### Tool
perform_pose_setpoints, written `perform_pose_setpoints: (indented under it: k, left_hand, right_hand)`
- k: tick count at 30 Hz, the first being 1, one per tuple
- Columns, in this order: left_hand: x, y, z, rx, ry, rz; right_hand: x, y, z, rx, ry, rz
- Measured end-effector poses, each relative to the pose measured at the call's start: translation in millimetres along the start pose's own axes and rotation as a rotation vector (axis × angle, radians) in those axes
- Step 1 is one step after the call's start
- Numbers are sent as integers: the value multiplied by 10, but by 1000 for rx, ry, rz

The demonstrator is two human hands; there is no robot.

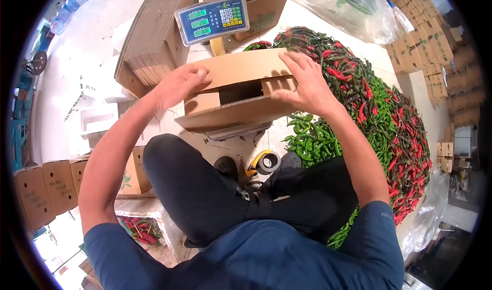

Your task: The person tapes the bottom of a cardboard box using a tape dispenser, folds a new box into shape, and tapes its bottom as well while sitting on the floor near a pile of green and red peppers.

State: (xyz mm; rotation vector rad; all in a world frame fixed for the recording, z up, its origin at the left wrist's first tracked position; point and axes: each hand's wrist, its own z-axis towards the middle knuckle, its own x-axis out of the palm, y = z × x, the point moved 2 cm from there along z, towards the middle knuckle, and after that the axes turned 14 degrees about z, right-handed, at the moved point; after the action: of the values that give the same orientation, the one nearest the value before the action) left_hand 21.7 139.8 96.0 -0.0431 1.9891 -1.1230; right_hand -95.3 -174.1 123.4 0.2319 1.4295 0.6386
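In front of me a cardboard box (246,111) sits on the platform of a scale (240,132), whose metal edge shows below it. The box's far flap (242,67) leans inward, and the near one stands raised. Between them is a dark gap; what lies inside cannot be made out. My left hand (182,84) is at the far flap's left end, fingers curled, slightly blurred; whether it grips the cardboard is unclear. At the right end, my right hand (305,82) reaches over the box with its fingers apart, touching the far flap.
Behind the box stands the scale's lit display (212,20). Flattened cartons (153,40) are stacked at left. A large heap of red and green peppers (369,113) spreads at right. A tape dispenser (265,162) lies between my feet. A foam box (148,209) holds peppers.
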Motion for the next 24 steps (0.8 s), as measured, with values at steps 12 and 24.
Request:
perform_pose_setpoints:
  k: [12,24]
  left_hand:
    - [645,-176,242,89,-376,1132]
    - [609,-468,338,-169,-523,1152]
  right_hand:
    - [688,-572,273,369,-304,469]
    - [749,-662,248,379,-309,706]
